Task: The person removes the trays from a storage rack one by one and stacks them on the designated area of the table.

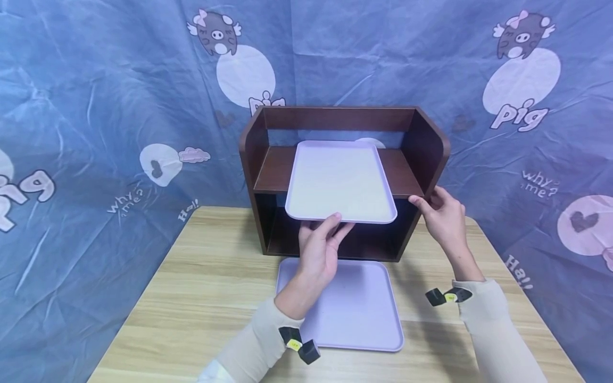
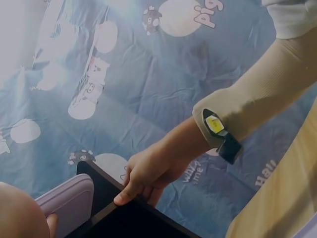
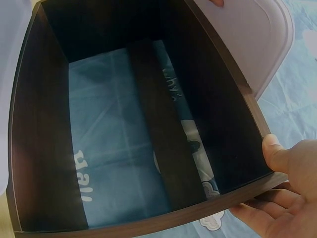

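A dark brown wooden shelf unit (image 1: 427,142) stands at the back of the table. A lavender tray (image 1: 341,181) lies on its upper board and juts out over the front. My left hand (image 1: 335,223) pinches this tray's front edge, thumb on top. My right hand (image 1: 423,201) grips the front edge of the shelf's right side panel; the left wrist view shows this right hand (image 2: 146,178) on the panel beside the tray (image 2: 69,201). In the right wrist view the thumb (image 3: 275,153) lies on the shelf's edge (image 3: 237,198), and the tray (image 3: 252,34) shows at the top right.
A second lavender tray (image 1: 356,308) lies flat on the light wood table (image 1: 210,276) just in front of the shelf, under my left forearm. The shelf's lower compartment looks dark and holds nothing visible. Blue cartoon-print cloth (image 1: 96,106) hangs behind and to both sides.
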Tool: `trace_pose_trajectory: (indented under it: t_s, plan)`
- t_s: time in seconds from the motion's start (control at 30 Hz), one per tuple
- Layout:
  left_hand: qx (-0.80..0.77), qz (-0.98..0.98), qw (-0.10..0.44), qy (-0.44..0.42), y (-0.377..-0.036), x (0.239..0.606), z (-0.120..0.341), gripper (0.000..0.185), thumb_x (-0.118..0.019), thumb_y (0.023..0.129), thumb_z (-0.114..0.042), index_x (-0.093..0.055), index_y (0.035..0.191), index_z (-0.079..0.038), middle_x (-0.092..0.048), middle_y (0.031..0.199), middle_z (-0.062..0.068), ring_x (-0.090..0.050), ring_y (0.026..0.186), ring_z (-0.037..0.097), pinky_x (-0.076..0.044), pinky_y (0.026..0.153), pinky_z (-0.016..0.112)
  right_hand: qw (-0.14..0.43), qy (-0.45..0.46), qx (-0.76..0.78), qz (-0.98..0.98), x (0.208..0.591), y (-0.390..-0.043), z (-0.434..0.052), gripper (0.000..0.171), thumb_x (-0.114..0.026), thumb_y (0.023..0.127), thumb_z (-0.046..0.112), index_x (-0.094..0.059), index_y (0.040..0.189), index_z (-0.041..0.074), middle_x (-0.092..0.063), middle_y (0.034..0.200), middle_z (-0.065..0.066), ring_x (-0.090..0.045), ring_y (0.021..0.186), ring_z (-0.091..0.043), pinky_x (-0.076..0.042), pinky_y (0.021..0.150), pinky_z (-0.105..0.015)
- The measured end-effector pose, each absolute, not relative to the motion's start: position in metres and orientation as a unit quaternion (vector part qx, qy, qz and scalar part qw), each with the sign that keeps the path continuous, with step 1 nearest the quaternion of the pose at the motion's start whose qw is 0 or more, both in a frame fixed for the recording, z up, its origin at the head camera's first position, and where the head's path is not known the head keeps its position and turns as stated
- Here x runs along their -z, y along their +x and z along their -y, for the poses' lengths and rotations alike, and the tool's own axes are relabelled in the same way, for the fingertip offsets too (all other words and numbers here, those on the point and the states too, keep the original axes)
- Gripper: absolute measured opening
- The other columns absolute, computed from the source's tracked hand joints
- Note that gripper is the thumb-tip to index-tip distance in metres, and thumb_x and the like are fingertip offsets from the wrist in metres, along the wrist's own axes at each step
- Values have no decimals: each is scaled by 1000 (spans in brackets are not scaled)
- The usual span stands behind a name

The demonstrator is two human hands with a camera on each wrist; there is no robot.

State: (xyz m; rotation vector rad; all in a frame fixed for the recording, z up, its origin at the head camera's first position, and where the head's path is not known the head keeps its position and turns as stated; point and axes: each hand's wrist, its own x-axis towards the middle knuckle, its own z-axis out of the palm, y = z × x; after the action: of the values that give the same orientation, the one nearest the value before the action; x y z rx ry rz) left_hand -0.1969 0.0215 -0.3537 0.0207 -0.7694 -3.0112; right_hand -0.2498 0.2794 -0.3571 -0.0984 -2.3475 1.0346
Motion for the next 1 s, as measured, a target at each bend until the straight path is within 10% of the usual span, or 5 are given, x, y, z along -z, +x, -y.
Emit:
trace_pose_trajectory:
  t_s: [0.17,0.53,0.8,1.0]
  plan:
    - [969,244,43,19,-195,353,-21,54,-68,81,10,-45,129,-4,-61,114,16,-69,99,27,-56,91,55,285,-37,-388,876,357,-250,-279,51,-74,83,47,-67,118,10,-73,106,-17,-44,77,30,-44,80,-20]
    - [961,259,85,36,-193,351,-17,43,-72,83,4,-48,118,3,-61,100,14,-68,88,22,-57,93,50,285,-44,-382,878,356,-250,-278,51,-74,83,47,-67,119,11,-74,106,-16,-64,93,3,-44,80,-22]
    - [958,270,96,16,-191,350,-15,44,-68,88,0,-47,126,3,-61,111,18,-67,110,31,-55,96,45,290,-39,-388,874,356,-249,-277,51,-75,83,46,-67,118,9,-74,105,-17,-44,78,29,-43,79,-21]
    - [957,273,98,16,-190,350,-15,41,-67,89,1,-49,126,7,-60,112,20,-65,114,32,-55,96,44,288,-41,-382,877,355,-248,-276,50,-74,84,45,-67,118,9,-73,105,-18,-69,99,-13,-47,84,-34]
